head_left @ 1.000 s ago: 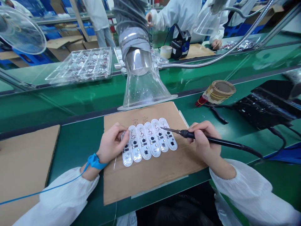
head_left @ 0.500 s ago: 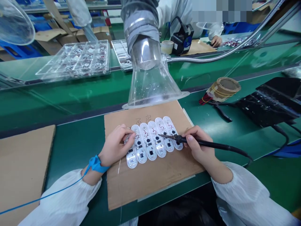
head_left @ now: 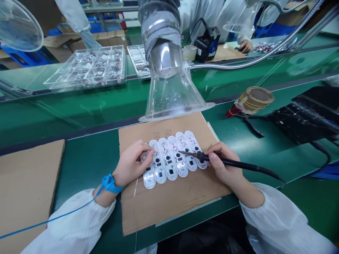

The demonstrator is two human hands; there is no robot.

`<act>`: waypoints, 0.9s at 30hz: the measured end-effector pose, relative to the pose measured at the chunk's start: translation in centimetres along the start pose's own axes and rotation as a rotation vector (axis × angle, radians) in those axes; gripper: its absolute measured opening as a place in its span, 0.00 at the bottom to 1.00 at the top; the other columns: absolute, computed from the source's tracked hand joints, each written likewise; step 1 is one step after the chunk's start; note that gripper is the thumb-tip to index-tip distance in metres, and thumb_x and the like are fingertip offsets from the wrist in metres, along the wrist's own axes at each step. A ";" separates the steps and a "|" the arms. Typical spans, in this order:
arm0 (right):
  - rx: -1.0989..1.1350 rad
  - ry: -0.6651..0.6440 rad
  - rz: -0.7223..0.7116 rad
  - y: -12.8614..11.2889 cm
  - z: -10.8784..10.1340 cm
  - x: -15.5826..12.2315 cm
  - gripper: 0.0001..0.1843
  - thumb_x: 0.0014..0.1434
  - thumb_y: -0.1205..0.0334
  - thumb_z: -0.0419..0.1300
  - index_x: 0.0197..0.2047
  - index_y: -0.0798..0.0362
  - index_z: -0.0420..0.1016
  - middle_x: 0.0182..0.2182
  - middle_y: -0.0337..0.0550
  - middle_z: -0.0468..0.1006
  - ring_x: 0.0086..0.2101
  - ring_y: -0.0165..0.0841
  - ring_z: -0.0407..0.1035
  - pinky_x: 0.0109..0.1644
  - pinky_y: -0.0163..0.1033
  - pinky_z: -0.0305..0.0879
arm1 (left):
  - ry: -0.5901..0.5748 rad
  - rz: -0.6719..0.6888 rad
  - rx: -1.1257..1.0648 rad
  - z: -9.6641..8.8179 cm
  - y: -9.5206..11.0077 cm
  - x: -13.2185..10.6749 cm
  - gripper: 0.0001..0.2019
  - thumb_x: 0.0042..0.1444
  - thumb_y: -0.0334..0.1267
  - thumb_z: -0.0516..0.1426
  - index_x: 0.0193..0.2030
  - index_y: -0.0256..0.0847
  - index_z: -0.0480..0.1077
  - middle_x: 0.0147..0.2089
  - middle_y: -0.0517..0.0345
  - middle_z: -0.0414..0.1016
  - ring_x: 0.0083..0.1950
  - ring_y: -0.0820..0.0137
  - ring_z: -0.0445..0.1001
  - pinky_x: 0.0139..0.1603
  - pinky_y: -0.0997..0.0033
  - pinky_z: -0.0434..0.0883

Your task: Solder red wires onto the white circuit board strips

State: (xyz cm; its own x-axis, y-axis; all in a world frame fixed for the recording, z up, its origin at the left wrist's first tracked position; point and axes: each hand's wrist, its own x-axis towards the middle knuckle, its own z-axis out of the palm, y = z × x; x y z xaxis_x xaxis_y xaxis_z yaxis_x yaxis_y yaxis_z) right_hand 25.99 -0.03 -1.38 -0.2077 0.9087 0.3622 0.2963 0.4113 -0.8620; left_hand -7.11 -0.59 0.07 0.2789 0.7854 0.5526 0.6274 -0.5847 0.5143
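On cardboard, six white circuit boards, right hand holding soldering iron

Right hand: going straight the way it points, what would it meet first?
The right hand would probably meet the rightmost circuit board first; the soldering iron it holds overhangs the boards, and depth is unclear.

You're getting your left hand hiding the top of the leftmost circuit board, your right fingers covering part of the soldering iron, the fume duct running off the top edge, and the red marks blurring too small to read.
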 end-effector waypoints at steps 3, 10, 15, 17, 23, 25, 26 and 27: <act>0.091 0.066 0.005 0.0 0.0 -0.1 0.11 0.75 0.51 0.61 0.41 0.48 0.75 0.26 0.37 0.75 0.23 0.31 0.70 0.26 0.36 0.67 | 0.072 -0.010 -0.004 0.0 -0.1 0.0 0.07 0.67 0.26 0.60 0.41 0.42 0.72 0.29 0.66 0.62 0.28 0.75 0.64 0.29 0.73 0.61; 0.021 -0.053 0.015 -0.3 0.2 0.2 0.11 0.74 0.51 0.62 0.41 0.47 0.76 0.28 0.38 0.78 0.24 0.31 0.73 0.27 0.36 0.69 | 0.016 0.015 0.008 0.0 0.1 0.1 0.07 0.66 0.27 0.59 0.39 0.43 0.71 0.28 0.67 0.62 0.27 0.75 0.63 0.27 0.74 0.60; -0.014 -0.104 -0.011 -0.6 0.3 0.5 0.10 0.75 0.52 0.61 0.41 0.47 0.76 0.29 0.38 0.79 0.24 0.30 0.73 0.27 0.35 0.68 | -0.005 0.002 0.018 0.0 0.1 0.1 0.06 0.68 0.29 0.58 0.39 0.43 0.71 0.28 0.66 0.63 0.26 0.74 0.63 0.26 0.73 0.60; -0.047 -0.113 -0.017 -0.5 0.2 0.5 0.10 0.75 0.53 0.61 0.42 0.47 0.76 0.30 0.38 0.79 0.25 0.30 0.73 0.28 0.35 0.68 | -0.020 0.002 0.021 0.1 0.1 0.1 0.07 0.68 0.30 0.58 0.38 0.43 0.71 0.28 0.65 0.64 0.26 0.74 0.64 0.26 0.73 0.60; -0.123 -0.126 -0.040 -0.6 0.0 0.3 0.07 0.74 0.55 0.62 0.42 0.46 0.76 0.29 0.36 0.79 0.26 0.30 0.73 0.30 0.35 0.68 | -0.055 0.055 0.022 0.2 0.2 0.1 0.08 0.69 0.30 0.57 0.36 0.42 0.70 0.28 0.65 0.64 0.27 0.73 0.64 0.27 0.71 0.60; -0.118 -0.126 -0.047 -0.6 0.0 0.3 0.07 0.75 0.56 0.62 0.42 0.46 0.76 0.29 0.36 0.79 0.26 0.30 0.74 0.30 0.35 0.67 | -0.048 0.037 0.016 0.1 0.2 0.2 0.07 0.68 0.30 0.58 0.37 0.42 0.70 0.28 0.65 0.64 0.27 0.73 0.64 0.27 0.71 0.60; -0.115 -0.125 -0.047 -0.5 0.0 0.3 0.08 0.75 0.56 0.61 0.41 0.46 0.76 0.29 0.36 0.79 0.26 0.30 0.74 0.30 0.35 0.68 | -0.030 0.017 0.012 0.1 0.2 0.2 0.07 0.68 0.30 0.58 0.37 0.42 0.71 0.28 0.65 0.64 0.27 0.73 0.64 0.27 0.71 0.61; -0.113 -0.124 -0.044 -0.5 0.1 0.3 0.08 0.74 0.56 0.62 0.41 0.46 0.76 0.29 0.37 0.79 0.27 0.31 0.74 0.30 0.35 0.68 | -0.002 -0.005 0.007 0.1 0.1 0.2 0.06 0.68 0.30 0.58 0.38 0.42 0.71 0.28 0.65 0.63 0.27 0.73 0.64 0.27 0.71 0.61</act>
State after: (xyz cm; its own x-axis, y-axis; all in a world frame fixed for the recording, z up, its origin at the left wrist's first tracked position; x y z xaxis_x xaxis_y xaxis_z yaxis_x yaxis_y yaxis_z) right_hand 25.75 0.03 -0.88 -0.3338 0.8768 0.3461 0.3863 0.4622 -0.7982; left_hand -6.90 -0.51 0.15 0.2770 0.7887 0.5488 0.6336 -0.5793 0.5128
